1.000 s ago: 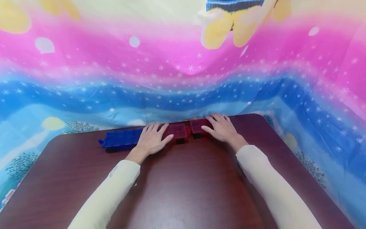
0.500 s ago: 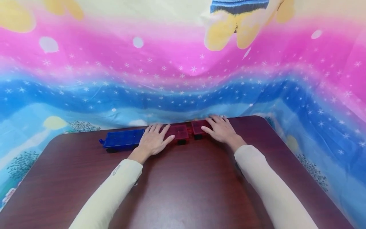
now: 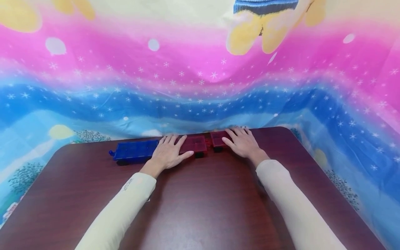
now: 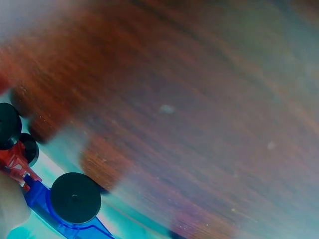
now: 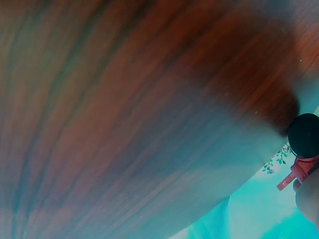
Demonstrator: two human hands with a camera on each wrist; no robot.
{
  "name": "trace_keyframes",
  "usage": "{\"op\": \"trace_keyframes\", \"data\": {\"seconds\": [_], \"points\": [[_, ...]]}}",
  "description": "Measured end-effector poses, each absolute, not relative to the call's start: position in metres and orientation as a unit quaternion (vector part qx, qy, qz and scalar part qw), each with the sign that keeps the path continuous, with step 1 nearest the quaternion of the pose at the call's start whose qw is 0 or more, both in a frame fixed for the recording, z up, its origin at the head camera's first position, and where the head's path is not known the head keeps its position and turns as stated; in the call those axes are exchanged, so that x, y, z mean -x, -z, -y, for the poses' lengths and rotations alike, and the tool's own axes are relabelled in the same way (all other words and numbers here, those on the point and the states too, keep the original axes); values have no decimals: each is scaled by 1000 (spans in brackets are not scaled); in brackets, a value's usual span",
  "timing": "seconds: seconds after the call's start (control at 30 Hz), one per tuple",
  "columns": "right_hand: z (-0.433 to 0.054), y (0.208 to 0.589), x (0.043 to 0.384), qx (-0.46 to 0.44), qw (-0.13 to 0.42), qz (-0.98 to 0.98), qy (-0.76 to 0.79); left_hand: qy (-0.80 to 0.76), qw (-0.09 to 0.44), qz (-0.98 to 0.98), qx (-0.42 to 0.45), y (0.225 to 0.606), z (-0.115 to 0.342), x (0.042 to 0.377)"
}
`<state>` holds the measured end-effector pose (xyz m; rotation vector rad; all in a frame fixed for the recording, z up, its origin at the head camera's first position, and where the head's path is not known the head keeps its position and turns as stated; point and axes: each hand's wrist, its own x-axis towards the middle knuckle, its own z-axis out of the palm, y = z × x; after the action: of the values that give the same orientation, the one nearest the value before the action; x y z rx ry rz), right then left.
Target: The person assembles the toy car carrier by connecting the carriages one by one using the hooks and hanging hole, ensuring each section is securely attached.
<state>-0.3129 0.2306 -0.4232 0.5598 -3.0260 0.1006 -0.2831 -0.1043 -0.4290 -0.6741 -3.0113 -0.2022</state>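
Three low toy wagons stand in a row near the table's back edge in the head view. A blue wagon (image 3: 135,150) is at the left, a translucent red wagon (image 3: 196,143) in the middle and another red wagon (image 3: 217,138) at the right. My left hand (image 3: 167,153) rests with extended fingers over the place where blue meets red, hiding it. Its wrist view shows a red hitch (image 4: 14,162) meeting the blue end, beside a black wheel (image 4: 76,198). Spread over the right wagon's far end lies my right hand (image 3: 244,141); a red coupling (image 5: 298,173) sticks out by a fingertip in its wrist view.
The wagons stand on a dark brown wooden table (image 3: 200,205) with rounded back corners. Behind it and along the right hangs a pink and blue printed cloth (image 3: 187,83), close to the back edge.
The left thumb has stretched out slightly to the right along the middle red wagon. Otherwise the hands and wagons keep their places, while the head view shifts a little.
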Motion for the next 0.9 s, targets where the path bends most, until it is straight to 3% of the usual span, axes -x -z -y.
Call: {"op": "trace_keyframes", "data": {"seconds": [0.9], "points": [[-230, 421, 310, -176, 20, 983, -40, 110, 3, 970, 219, 427, 109, 286]]}}
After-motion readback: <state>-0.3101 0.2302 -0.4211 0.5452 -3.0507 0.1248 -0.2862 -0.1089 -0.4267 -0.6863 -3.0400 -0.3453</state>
